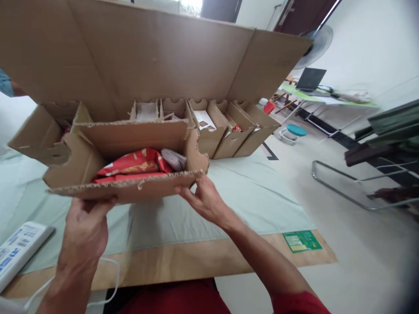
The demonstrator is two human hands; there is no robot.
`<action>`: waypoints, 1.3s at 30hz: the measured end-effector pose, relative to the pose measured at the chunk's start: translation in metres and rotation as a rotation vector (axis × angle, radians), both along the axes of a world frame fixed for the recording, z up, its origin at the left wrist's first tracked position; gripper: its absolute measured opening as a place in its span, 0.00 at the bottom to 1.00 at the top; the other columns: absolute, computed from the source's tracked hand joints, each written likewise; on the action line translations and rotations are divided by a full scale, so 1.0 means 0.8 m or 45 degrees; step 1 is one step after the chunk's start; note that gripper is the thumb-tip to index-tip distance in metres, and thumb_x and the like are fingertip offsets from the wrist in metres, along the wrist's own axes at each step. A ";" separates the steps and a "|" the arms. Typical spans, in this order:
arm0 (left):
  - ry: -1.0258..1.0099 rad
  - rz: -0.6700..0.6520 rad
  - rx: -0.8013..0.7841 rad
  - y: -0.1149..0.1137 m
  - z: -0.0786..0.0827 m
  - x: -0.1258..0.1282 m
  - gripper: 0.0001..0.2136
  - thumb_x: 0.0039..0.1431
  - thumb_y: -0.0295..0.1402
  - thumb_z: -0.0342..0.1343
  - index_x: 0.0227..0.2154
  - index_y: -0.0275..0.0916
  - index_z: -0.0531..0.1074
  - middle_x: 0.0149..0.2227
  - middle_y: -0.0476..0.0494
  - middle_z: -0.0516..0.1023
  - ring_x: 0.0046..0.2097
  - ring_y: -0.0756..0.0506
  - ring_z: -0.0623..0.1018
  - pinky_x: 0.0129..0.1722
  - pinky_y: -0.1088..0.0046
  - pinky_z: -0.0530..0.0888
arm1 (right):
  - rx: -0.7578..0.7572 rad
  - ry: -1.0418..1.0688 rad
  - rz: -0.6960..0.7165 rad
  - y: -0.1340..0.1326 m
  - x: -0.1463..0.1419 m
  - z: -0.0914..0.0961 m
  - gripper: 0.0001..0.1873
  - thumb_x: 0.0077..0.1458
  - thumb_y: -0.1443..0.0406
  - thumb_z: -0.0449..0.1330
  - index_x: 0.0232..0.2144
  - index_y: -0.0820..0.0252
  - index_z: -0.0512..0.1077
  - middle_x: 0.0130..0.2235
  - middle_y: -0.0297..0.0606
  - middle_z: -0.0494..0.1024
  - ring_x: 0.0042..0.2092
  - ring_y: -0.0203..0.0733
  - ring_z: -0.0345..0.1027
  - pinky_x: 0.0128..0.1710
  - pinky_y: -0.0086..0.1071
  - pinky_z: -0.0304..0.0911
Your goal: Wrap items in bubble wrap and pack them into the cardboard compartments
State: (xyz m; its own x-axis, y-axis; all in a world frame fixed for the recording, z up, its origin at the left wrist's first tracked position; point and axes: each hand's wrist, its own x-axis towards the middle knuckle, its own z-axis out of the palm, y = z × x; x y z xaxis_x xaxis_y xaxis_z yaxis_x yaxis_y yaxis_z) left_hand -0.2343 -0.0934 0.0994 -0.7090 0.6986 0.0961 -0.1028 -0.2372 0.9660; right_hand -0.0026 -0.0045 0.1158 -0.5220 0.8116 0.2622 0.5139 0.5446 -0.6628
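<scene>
A long open cardboard box is held up over the table, tilted so its inside faces me. Red packets and a greyish wrapped item lie in it. My left hand grips its lower edge from below at the left, thumb on the front wall. At the right lower corner, my right hand pinches the same box; fingers underneath are partly hidden. Behind it stand several narrow cardboard boxes in a row, some with items inside, before a tall cardboard panel.
A pale green cloth covers most of the wooden table. A white power strip with a cable sits at left, a green card at the right edge. Rightward are a metal-framed chair and a blue stool. Part of another person shows far left.
</scene>
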 end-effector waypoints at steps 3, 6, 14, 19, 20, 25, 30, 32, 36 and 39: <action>0.070 -0.039 0.063 0.018 0.022 0.003 0.21 0.39 0.31 0.69 0.40 0.43 0.73 0.44 0.50 0.80 0.53 0.42 0.77 0.62 0.61 0.70 | -0.051 0.094 -0.097 0.006 0.002 0.014 0.17 0.64 0.52 0.59 0.41 0.59 0.75 0.39 0.42 0.80 0.38 0.45 0.71 0.38 0.37 0.68; 0.120 -0.237 -0.011 0.012 0.016 0.026 0.24 0.45 0.35 0.69 0.47 0.41 0.72 0.49 0.45 0.80 0.58 0.39 0.76 0.63 0.58 0.69 | -0.066 0.087 -0.237 -0.015 0.038 0.012 0.19 0.64 0.50 0.58 0.35 0.60 0.75 0.36 0.41 0.80 0.33 0.43 0.69 0.33 0.35 0.66; 0.127 -0.142 -0.106 -0.013 -0.021 0.011 0.24 0.50 0.37 0.68 0.50 0.43 0.72 0.52 0.44 0.80 0.57 0.39 0.77 0.61 0.60 0.73 | -0.062 0.089 -0.059 -0.003 0.012 -0.006 0.20 0.61 0.49 0.60 0.43 0.58 0.76 0.44 0.44 0.81 0.45 0.51 0.73 0.45 0.43 0.71; 0.252 0.057 -0.160 -0.062 -0.047 0.005 0.24 0.57 0.37 0.64 0.57 0.45 0.68 0.56 0.43 0.77 0.61 0.39 0.75 0.67 0.53 0.66 | -0.154 0.256 0.205 0.033 -0.051 -0.016 0.28 0.57 0.50 0.63 0.54 0.59 0.72 0.57 0.48 0.77 0.58 0.58 0.70 0.59 0.52 0.65; 0.270 0.072 -0.192 -0.076 -0.055 0.008 0.25 0.58 0.37 0.63 0.59 0.46 0.67 0.57 0.43 0.76 0.61 0.38 0.75 0.68 0.53 0.66 | -0.171 0.279 0.264 0.037 -0.063 -0.019 0.29 0.56 0.52 0.64 0.57 0.58 0.71 0.60 0.48 0.76 0.60 0.58 0.68 0.62 0.52 0.63; 0.262 0.071 -0.350 -0.121 -0.081 0.030 0.33 0.63 0.36 0.59 0.68 0.51 0.54 0.68 0.39 0.63 0.70 0.36 0.65 0.69 0.51 0.65 | -0.320 0.353 0.444 0.071 -0.132 -0.035 0.40 0.51 0.62 0.62 0.66 0.59 0.60 0.67 0.44 0.69 0.67 0.53 0.62 0.68 0.46 0.59; 0.293 -0.007 -0.350 -0.114 -0.083 0.036 0.40 0.62 0.36 0.60 0.73 0.54 0.45 0.75 0.39 0.49 0.75 0.32 0.53 0.69 0.45 0.63 | -0.278 0.361 0.391 0.099 -0.202 -0.047 0.44 0.51 0.68 0.57 0.70 0.62 0.53 0.70 0.45 0.65 0.68 0.49 0.61 0.70 0.44 0.57; 0.310 0.011 -0.334 -0.108 -0.089 0.035 0.41 0.62 0.35 0.60 0.73 0.54 0.44 0.76 0.39 0.46 0.75 0.31 0.52 0.68 0.44 0.65 | -0.226 0.351 0.366 0.100 -0.220 -0.052 0.45 0.52 0.70 0.55 0.71 0.64 0.50 0.72 0.46 0.59 0.72 0.46 0.55 0.72 0.42 0.54; 0.382 0.017 -0.324 -0.102 -0.105 0.034 0.43 0.61 0.34 0.60 0.73 0.55 0.42 0.76 0.41 0.44 0.75 0.31 0.50 0.66 0.47 0.69 | -0.147 0.336 0.316 0.097 -0.233 -0.062 0.43 0.54 0.71 0.53 0.71 0.70 0.50 0.74 0.50 0.54 0.74 0.43 0.47 0.73 0.39 0.52; 0.395 -0.009 -0.316 -0.097 -0.111 0.038 0.43 0.61 0.34 0.60 0.74 0.54 0.42 0.76 0.40 0.45 0.76 0.31 0.50 0.66 0.47 0.69 | -0.104 0.364 0.338 0.096 -0.228 -0.077 0.40 0.55 0.71 0.53 0.70 0.64 0.54 0.74 0.46 0.55 0.75 0.43 0.47 0.72 0.40 0.53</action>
State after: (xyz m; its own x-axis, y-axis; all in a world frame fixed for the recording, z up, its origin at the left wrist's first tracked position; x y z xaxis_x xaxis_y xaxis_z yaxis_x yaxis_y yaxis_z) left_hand -0.2039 -0.1712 0.0102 -0.6683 0.7321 0.1324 0.2021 0.0074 0.9793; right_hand -0.1849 0.0725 0.0540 -0.6316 0.6827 0.3674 0.1509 0.5731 -0.8055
